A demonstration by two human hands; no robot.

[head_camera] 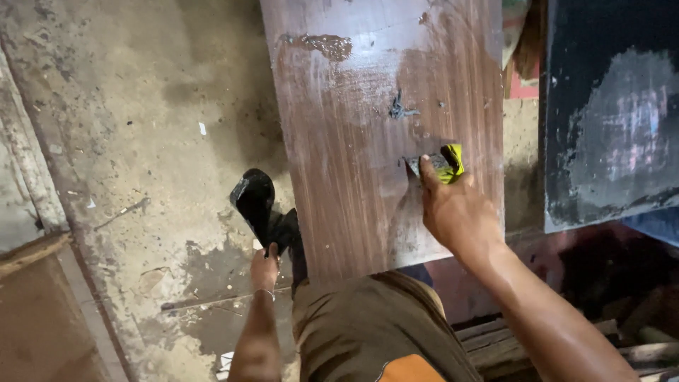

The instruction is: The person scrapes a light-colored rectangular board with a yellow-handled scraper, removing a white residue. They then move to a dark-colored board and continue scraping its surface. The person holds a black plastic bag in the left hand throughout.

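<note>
- Right now my right hand (456, 212) grips a yellow-handled scraper (440, 165), its blade flat on the brown board (368, 177).
- My left hand (264, 267) is closed on a black tool (258, 205), low beside the board's left edge.
- Long axis of the board runs away from me; the smeared patch (399, 110) lies just beyond the blade, nearer my right hand.

The light is soft and a bit dim. It seems to come from the top, where the brown board (382, 127) shines pale and whitish. The floor (127, 106) looks grey and flat, with a dark shadow just left of the board. The bottom right corner is very dark, and it is hard to see what lies there. The right hand (456, 209) looks sharp. The edges of the view bend a little.
</note>
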